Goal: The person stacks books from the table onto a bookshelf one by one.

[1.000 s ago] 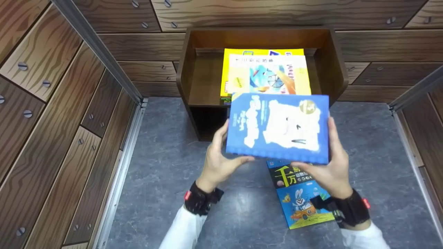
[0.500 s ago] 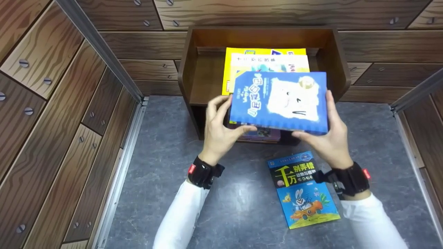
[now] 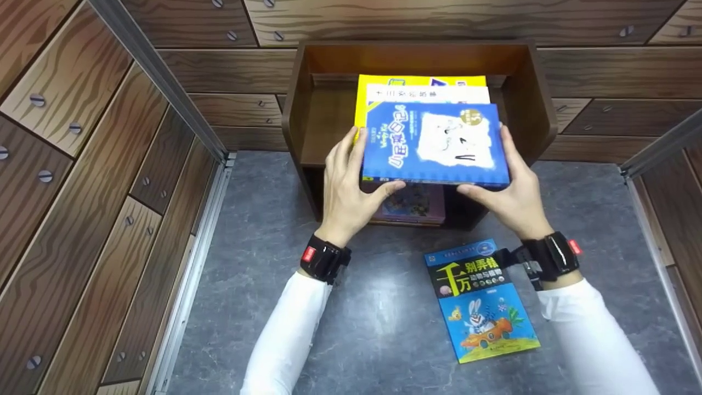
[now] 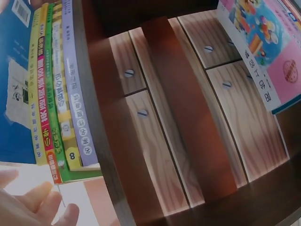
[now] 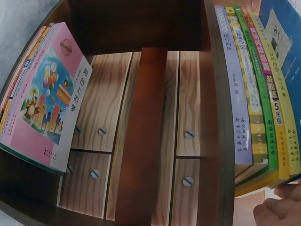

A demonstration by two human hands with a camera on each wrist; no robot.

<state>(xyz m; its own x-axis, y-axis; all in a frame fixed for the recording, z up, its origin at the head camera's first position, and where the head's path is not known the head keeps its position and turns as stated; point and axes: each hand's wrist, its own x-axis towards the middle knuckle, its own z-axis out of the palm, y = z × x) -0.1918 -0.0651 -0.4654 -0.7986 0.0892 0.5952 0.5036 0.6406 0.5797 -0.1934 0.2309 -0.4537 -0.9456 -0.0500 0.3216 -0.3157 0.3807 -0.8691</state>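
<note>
A blue book [image 3: 433, 145] with a white cartoon panel lies over a stack of books on the upper shelf of a brown bookcase [image 3: 323, 126]. My left hand [image 3: 345, 186] holds its left side, with the thumb at the front edge. The right hand [image 3: 515, 189] grips its right side in the same way. Behind it show a white book [image 3: 400, 94] and a yellow book [image 3: 364, 88]. In the right wrist view, several spines [image 5: 256, 94] of the stack line up against the blue cover [image 5: 284, 28], near my right fingers.
Another blue-and-black book [image 3: 482, 307] with a rabbit in a car lies on the grey floor [image 3: 378, 329]. A pink book [image 5: 51, 101] tops a pile in the lower compartment. Wood-patterned walls [image 3: 214, 112] enclose the area on the back and sides.
Both hands have carried the blue book forward, away from the body, over the stack on the upper shelf. The book on the floor has come into fuller view and has not moved.
</note>
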